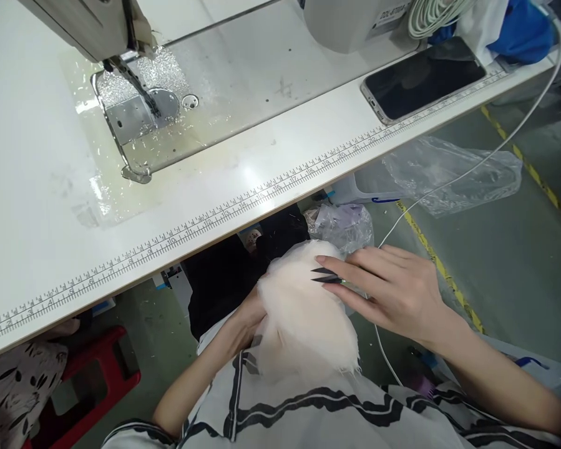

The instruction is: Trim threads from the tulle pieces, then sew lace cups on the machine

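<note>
A cream, fluffy piece of fabric with sheer white edges (308,305) is held up in front of my lap, below the table edge. My left hand (253,308) supports it from the left side, its fingers hidden behind the material. In my right hand (392,290) is a pair of thread snips (326,275), pinched between thumb and fingers. Their two dark pointed blades stand slightly apart and lie over the upper part of the fluffy fabric. Whether the tips touch the pile I cannot tell.
A sewing machine (93,28) stands on the white table (243,149), whose front edge carries a printed ruler. A phone (425,78) lies at the right. A white cable (472,174) hangs down beside my right hand. A red stool (97,374) is at lower left; plastic bags (453,174) hang at right.
</note>
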`<action>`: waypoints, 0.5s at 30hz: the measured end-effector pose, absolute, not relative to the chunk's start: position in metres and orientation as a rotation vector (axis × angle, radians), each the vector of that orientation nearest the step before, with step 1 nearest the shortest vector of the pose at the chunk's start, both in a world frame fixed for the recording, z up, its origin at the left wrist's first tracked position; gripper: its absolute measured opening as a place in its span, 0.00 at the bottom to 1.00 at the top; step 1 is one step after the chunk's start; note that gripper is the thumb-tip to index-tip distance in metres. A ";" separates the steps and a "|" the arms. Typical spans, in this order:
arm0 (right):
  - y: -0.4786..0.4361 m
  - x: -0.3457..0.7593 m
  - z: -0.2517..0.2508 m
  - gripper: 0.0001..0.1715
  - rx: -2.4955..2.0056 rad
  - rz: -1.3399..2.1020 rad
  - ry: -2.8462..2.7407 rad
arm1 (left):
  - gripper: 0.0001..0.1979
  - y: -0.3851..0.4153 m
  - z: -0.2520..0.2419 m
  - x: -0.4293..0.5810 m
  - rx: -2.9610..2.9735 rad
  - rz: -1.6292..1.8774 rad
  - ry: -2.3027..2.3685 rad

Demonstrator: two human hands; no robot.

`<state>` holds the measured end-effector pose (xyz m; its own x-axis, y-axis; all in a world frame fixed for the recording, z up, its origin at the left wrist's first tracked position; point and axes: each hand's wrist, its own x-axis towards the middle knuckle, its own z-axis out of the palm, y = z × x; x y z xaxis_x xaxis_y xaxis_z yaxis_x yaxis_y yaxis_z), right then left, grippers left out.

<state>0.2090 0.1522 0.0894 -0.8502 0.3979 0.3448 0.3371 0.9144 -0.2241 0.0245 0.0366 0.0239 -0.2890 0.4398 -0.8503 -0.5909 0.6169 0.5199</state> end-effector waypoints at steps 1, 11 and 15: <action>0.153 0.209 0.089 0.16 -0.541 0.287 -2.668 | 0.14 0.036 0.021 0.024 -0.095 0.999 1.466; 0.158 0.198 0.083 0.16 -0.552 0.878 -2.552 | 0.14 0.037 0.020 0.025 0.072 0.908 1.118; 0.167 0.190 0.082 0.06 -0.928 1.407 -2.295 | 0.10 0.042 0.034 0.023 0.148 0.874 1.098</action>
<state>0.1904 0.1674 0.0822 -0.7492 0.6573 -0.0817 0.3709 0.3141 -0.8740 0.0228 0.0419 0.0342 0.1684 0.6804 -0.7133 -0.5428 0.6680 0.5091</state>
